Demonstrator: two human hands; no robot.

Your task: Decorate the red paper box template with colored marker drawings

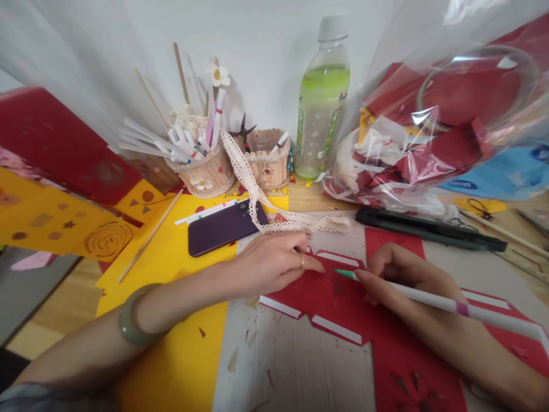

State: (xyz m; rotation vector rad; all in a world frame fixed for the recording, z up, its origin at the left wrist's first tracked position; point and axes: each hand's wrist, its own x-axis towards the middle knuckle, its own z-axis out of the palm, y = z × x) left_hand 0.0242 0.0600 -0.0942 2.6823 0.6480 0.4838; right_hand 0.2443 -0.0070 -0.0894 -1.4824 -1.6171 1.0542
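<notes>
My right hand [398, 286] grips a white marker pen [429, 296] with a purple band; its green tip points left, over a red paper cutout [295, 289]. White strips line several flaps along the cutout's edges. On the cutout's left part rests my left hand [278, 263], its index finger stretched out flat on the paper near the pen tip and a ring on one finger. The other fingers are bent, and nothing shows in them. Beneath the cutout lies a grey board [266, 355], and the red paper runs on under my right forearm.
Behind my left hand are a dark phone [218, 232] and a lace ribbon [300, 220]. A black utility knife [429, 229] lies behind my right hand. At the back stand wooden pots [206, 174], a drink bottle [322, 103] and a plastic bag [412, 149] of scraps. Yellow paper [180, 366] spreads left.
</notes>
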